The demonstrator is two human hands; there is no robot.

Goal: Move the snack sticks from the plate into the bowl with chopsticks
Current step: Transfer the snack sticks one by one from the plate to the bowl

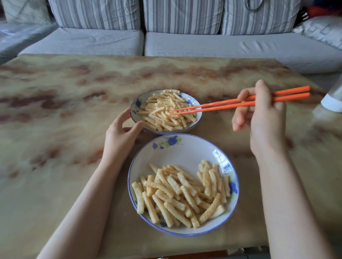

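Snack sticks (pixel 178 195) lie in a loose heap on the near half of the plate (pixel 187 150); we see a second heap of them (pixel 165 111) filling the bowl (pixel 134 109) just behind it. The right hand (pixel 263 119) grips the orange chopsticks (pixel 224 104) partway along, with thumb up and fingers curled round both sticks. The chopsticks run almost level, with their thick ends pointing right past the hand. Their tips are over the heap in the bowl, a narrow gap apart. We cannot tell if a stick is pinched between them.

The left hand (pixel 120 132) cups the bowl's left rim, thumb against the near-left edge and fingers curved round the far-left side. Bowl and plate both have white insides, blue rims and blue flower prints. The two sit just apart, the bowl farther from us. The far half of the plate is bare.

Both stand on a marbled beige and brown table (pixel 45 117). A white and grey object (pixel 338 97) sits at the table's right edge, cut off by the frame. Behind the table we see a grey sofa (pixel 201 43) with striped cushions (pixel 183 10).
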